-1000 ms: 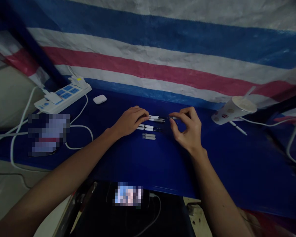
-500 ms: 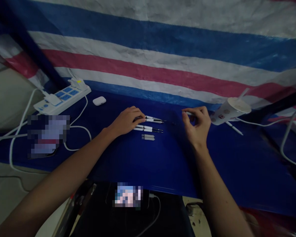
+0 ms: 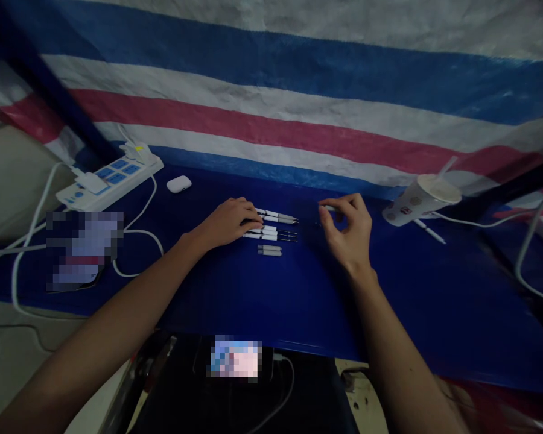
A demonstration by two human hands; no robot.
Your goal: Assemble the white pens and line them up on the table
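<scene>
My left hand [image 3: 232,222] rests over the left ends of several white pens, fingers bent together onto a pen barrel [image 3: 269,229] without its tip section. Two upper pens [image 3: 278,216] have grey tip sections; the lower ones show thin dark refills [image 3: 289,237] sticking out to the right. Two loose grey tip sections [image 3: 270,250] lie side by side just below. To the right, my right hand [image 3: 349,226] is raised with thumb and index finger pinched on a small pale pen part [image 3: 330,208], partly hidden by the fingers. Something tiny and dark lies by its fingertips, too small to name.
A paper cup [image 3: 423,199] with a straw stands at right, a white pen-like stick [image 3: 429,231] beside it. At left are a power strip [image 3: 111,181], cables, a phone [image 3: 85,250] and a white earbud case [image 3: 179,184]. A lit phone [image 3: 235,358] lies below the table edge.
My right hand has moved left toward the pens, still pinching the small part. My left fingers have shifted down from the upper pens to the lower ones, which now lie more evenly lined up.
</scene>
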